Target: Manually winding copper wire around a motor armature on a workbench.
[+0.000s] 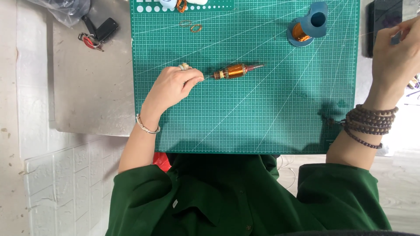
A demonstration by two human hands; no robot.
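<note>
Overhead view from the head camera, described left to right. At about 10 o'clock a bunch of keys with a black fob (98, 32) lies on the grey table (87, 87), just below a crumpled clear plastic bag (65, 8) at the top edge. A green cutting mat (245, 118) with a white grid fills the middle of the table.

The left hand (173, 87), wearing a ring and a thin metal bracelet (146, 126), rests on the mat left of centre. Its grip is together, thumb and forefinger pinched on the left end of the thin shaft of a copper-wound coil (234, 71). The coil lies on the mat just above centre, pointing toward 2 o'clock and slightly tilted, with a dark reddish tip at its right end.

At 12 o'clock two small loops of copper wire (192, 26) lie on the mat. At about 1 o'clock a blue spool of copper wire (308, 26) rests on the mat, well apart from the coil.

At 3 o'clock the right hand (393, 57) is raised past the mat's right edge, a string of dark wooden beads (369, 122) wrapped around its wrist. Its fingertips are pinched together; a fine wire runs to them, though whether they clamp it cannot be told.
</note>
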